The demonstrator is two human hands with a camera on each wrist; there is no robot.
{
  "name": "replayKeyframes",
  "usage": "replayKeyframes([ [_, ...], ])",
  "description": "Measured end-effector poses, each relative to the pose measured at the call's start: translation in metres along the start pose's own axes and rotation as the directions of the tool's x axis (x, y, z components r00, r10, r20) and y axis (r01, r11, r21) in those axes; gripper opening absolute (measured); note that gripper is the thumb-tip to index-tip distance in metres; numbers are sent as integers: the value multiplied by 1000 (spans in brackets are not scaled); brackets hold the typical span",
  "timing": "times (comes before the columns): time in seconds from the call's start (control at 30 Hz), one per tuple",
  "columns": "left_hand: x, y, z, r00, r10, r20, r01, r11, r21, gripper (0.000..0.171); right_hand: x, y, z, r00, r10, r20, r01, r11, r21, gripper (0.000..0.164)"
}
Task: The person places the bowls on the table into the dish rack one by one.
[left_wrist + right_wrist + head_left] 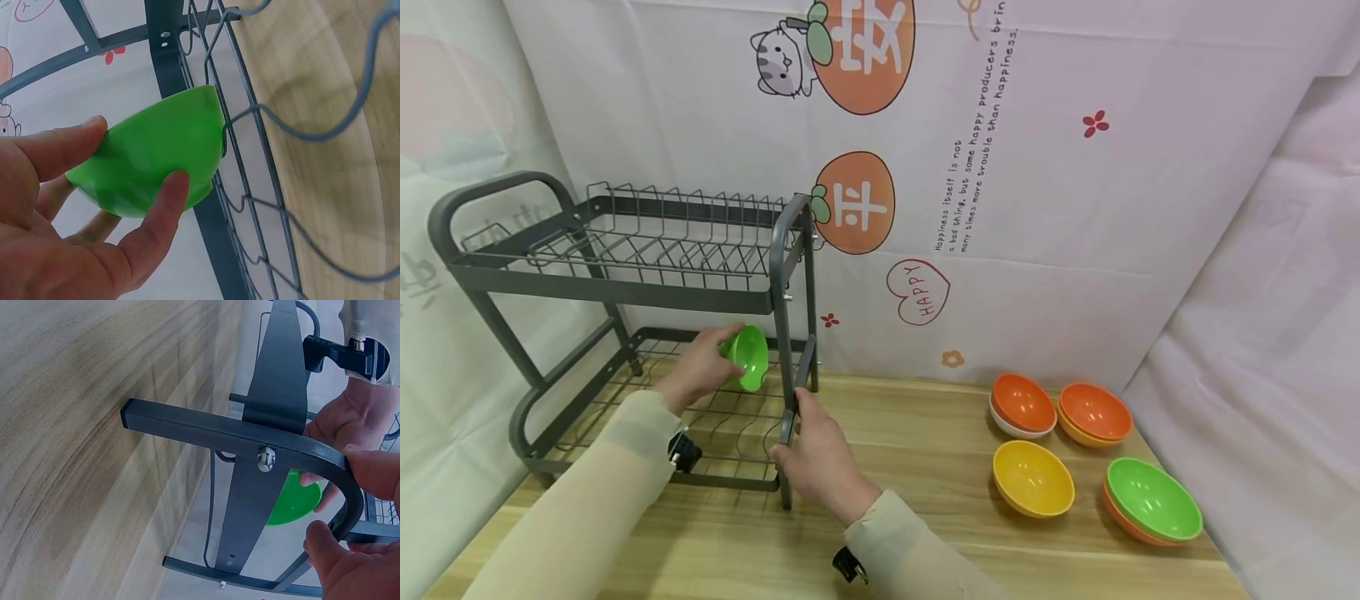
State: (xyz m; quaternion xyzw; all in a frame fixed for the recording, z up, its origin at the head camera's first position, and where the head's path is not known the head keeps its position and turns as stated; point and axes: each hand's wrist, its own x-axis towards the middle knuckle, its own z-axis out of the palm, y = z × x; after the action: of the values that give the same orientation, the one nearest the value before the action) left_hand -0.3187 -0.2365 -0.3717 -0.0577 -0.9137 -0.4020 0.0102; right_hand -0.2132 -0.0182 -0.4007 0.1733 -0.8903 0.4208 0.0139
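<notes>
While the left hand [703,367] held the green bowl [748,358] between thumb and spread, curved fingers, the right hand [822,458] clasped the end frame [194,426] of the dish rack [610,289] with thumb and fingers closed around its tube. The bowl was located inside the rack, below the upper tier and above the lower tier [722,481], toward the rack's right end. As judged, the controlling relation was the bowl's tilt to the lower tier: being round, the bowl had no long axis, and its mouth-to-foot axis was inclined, the mouth facing the rack's right end. One edge lay right beside the shelf wires [256,107]; contact could not be confirmed. The left hand was the nearer, being on the bowl itself; the right hand was outside the rack, with the end frame between it and the bowl. The other bowls [1033,479] stood well to the rack's right.
</notes>
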Motion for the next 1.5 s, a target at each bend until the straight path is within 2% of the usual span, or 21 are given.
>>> replayKeyframes([
  [0.13, 2, 1, 5, 999, -31, 27, 32, 999, -26, 84, 0, 0, 1, 1000, -8, 5, 8, 1000, -6, 81],
  [0.27, 3, 3, 5, 999, -24, 35, 24, 1000, -4, 82, 0, -1, 0, 1000, -12, 7, 12, 1000, -3, 80],
  [0.43, 5, 5, 5, 998, -22, 67, 25, 999, -36, 83, 0, -1, -1, 1000, -15, -3, 15, 1000, 0, 80],
  [0.67, 6, 8, 2, 992, -91, 85, 99, 991, -94, 79, 1, -1, -2, 1000, -12, 2, 12, 1000, -13, 82],
  [0.8, 5, 10, 1, 986, -134, 99, 150, 974, -169, 76, 2, -2, -2, 1000, -11, 6, 11, 1000, -10, 81],
  [1.03, 1, 14, 4, 974, -201, 102, 218, 952, -216, 78, 1, -1, -1, 1000, 16, 12, -16, 1000, -15, 82],
  [1.17, 0, 15, 6, 968, -236, 89, 251, 935, -251, 83, 0, -2, -1, 1000, 21, 10, -20, 999, -48, 84],
  [1.27, 0, 16, 5, 961, -257, 103, 276, 921, -275, 85, -1, -2, -1, 1000, 18, 3, -18, 998, -68, 85],
  [1.4, -10, 23, 4, 965, -247, 94, 264, 899, -350, 80, -3, -2, -1, 1000, 28, -1, -28, 998, -56, 85],
  [1.47, -22, 30, 5, 971, -230, 61, 234, 878, -418, 77, -3, -1, -1, 999, 40, 3, -40, 998, -46, 86],
  [1.5, -28, 34, 7, 976, -214, 44, 209, 859, -468, 75, -4, -1, -1, 999, 41, 3, -41, 998, -47, 86],
])
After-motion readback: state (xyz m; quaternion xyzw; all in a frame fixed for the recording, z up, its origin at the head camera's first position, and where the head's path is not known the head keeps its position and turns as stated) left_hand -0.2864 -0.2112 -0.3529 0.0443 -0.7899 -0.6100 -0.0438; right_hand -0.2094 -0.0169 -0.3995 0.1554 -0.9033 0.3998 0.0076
